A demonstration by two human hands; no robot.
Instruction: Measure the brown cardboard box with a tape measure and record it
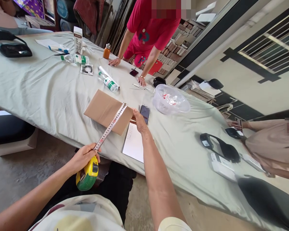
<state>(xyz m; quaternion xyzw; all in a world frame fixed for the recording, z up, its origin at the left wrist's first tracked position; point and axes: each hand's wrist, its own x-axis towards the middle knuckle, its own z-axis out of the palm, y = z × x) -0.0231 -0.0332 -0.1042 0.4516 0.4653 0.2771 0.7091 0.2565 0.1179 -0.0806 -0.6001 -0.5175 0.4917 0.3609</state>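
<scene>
From where the wearer's head looks down, a long table (178, 138) draped in pale green cloth runs across the room. Near its front edge, left of the middle, is a flat, rectangular piece of brown cardboard (100, 106); I can't tell whether it rests fully on the cloth. The wearer's left hand (85, 155) has a tight grip on a yellow-and-green tape measure (88, 175), fingers pinching by the start of the white, numbered metal blade (109, 127). That blade slants across the cardboard, its hook at the far edge. The right hand (140, 122) pinches the cardboard's right-hand corner narrowly, between thumb and fingers.

Just right of the cardboard lie a white sheet of paper (133, 146) with faint writing and a dark, rectangular phone (144, 112). Farther right sits a round, translucent plastic bowl (157, 104) with red-and-white packaging (170, 99) inside. Beyond the cardboard lies a clear, green-labelled plastic bottle (108, 81). On the far side, a person in red (144, 35) leans with both hands on the cloth.
</scene>
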